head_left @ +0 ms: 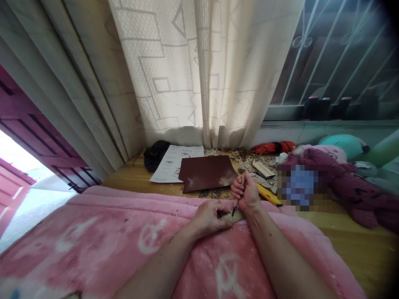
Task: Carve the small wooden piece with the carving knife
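One slim tool (235, 206), fisted in the person's right hand (248, 193), slanting near and slightly left to one pale patterned piece (238, 216), lying crosswise, left end pinched by the left hand (208, 218), over pink blanket (124, 236).

Slim tool (235, 207) over pale patterned piece (237, 216)

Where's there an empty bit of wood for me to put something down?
Bare wood shows at the left, between the curtain, black bundle and pink blanket. Another patch lies right, between the blanket and purple plush toy. It's crowded beyond the right hand: brown sheet, shavings, long yellow object.
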Demonstrator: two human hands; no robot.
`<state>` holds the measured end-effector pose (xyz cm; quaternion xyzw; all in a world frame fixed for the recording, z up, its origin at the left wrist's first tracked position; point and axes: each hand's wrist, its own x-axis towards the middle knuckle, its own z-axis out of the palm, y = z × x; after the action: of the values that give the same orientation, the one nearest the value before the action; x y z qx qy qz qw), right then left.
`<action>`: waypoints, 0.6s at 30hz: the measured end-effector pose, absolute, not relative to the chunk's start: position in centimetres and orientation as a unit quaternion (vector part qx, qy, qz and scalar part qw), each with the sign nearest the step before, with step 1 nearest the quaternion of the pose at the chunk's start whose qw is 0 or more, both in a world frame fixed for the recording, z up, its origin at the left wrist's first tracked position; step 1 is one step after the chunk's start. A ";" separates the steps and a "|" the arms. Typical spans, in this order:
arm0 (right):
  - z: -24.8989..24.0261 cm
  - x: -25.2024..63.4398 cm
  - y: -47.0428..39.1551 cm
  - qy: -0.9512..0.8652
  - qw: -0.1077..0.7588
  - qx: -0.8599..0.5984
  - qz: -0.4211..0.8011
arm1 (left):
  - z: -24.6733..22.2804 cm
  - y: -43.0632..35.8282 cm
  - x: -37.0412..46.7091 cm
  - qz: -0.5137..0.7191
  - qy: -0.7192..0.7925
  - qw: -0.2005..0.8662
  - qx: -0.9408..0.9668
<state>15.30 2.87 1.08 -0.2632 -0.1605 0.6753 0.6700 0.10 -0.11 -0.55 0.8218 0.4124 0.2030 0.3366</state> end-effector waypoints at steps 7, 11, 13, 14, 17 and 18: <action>1.0 15.0 2.8 -0.123 0.667 -0.295 0.673 | -0.4 0.1 -0.3 0.197 0.386 0.316 0.844; 0.9 14.8 2.9 -0.103 0.679 -0.329 0.648 | -0.3 0.1 -0.4 0.199 0.372 0.312 0.851; 0.9 14.7 2.9 -0.099 0.689 -0.338 0.634 | -0.3 0.2 -0.5 0.198 0.369 0.314 0.852; 0.9 14.6 2.9 -0.099 0.693 -0.340 0.628 | -0.2 0.2 -0.5 0.197 0.368 0.316 0.852; 1.0 14.6 2.9 -0.096 0.697 -0.345 0.621 | -0.2 0.2 -0.4 0.188 0.371 0.319 0.852; 1.0 14.6 2.9 -0.096 0.697 -0.347 0.620 | -0.2 0.1 -0.4 0.184 0.375 0.319 0.851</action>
<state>14.56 2.86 0.99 -0.3469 -0.0963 0.6201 0.6971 -0.42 0.13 -0.19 0.8508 0.3750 0.1837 0.3189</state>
